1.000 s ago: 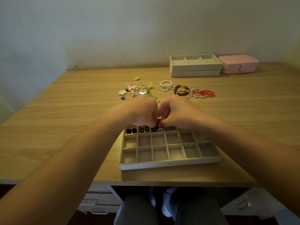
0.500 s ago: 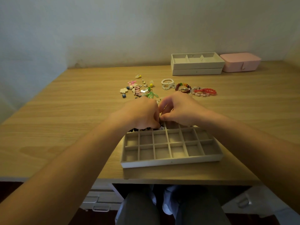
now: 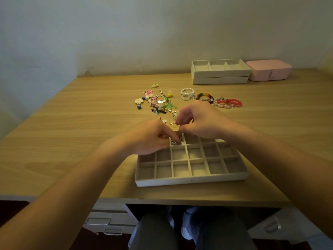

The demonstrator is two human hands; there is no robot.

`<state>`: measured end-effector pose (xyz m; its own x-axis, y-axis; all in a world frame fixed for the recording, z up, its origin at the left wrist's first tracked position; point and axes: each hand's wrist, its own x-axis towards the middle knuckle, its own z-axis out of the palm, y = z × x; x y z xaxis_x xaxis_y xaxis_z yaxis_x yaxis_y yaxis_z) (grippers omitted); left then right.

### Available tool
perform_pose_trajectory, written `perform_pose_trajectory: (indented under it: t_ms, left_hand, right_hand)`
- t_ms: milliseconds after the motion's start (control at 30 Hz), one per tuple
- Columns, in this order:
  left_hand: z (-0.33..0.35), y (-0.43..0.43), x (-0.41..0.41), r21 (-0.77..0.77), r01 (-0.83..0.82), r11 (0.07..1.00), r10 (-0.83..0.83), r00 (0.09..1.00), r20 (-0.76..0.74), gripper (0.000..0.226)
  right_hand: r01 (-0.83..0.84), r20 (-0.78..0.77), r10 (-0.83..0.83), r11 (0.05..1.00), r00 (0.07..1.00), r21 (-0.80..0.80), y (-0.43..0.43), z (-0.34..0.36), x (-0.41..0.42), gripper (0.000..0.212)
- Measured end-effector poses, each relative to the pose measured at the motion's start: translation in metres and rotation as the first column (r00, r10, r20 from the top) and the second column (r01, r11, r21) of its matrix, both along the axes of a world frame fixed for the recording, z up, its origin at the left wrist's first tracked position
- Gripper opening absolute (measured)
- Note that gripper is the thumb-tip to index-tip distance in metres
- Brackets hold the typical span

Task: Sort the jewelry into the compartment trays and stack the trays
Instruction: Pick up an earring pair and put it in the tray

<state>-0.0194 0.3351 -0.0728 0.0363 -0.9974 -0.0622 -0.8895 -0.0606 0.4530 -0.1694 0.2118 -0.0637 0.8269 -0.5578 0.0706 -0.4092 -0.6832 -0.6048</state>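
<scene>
A beige grid tray (image 3: 191, 180) of many small square compartments lay flat near the front edge of the worktop (image 3: 72, 134). A small black-and-white piece (image 3: 173, 143) sat in its far row; the rows nearer the front held nothing. Beyond the tray, loose small jewelry (image 3: 158, 102) lay scattered in a heap: pink, white, green and yellow charms and gold hooks. To its right lay a pearl bracelet (image 3: 187, 92), a multicoloured beaded bracelet (image 3: 204, 97) and a red bracelet (image 3: 232, 101), close together. At the back, two more beige trays (image 3: 220, 74) stood stacked, the upper one showing three wide compartments.
</scene>
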Motion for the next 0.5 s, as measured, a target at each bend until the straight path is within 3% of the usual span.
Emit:
perform_pose_trajectory:
  t_ms: [233, 500]
  left_hand:
    - [-0.003, 0.002, -0.003, 0.009, 0.016, 1.000, -0.017, 0.997, 0.069, 0.035]
    - [0.006, 0.003, 0.011, -0.113, -0.162, 0.980, 0.155, 0.986, -0.063, 0.024]
  right_hand:
    - [-0.013, -0.044, 0.013, 1.000, 0.999, 0.014, 0.003, -0.003, 0.003, 0.017]
    - [0.096, 0.036, -0.092, 0.988, 0.995, -0.122, 0.007, -0.005, 0.005, 0.014]
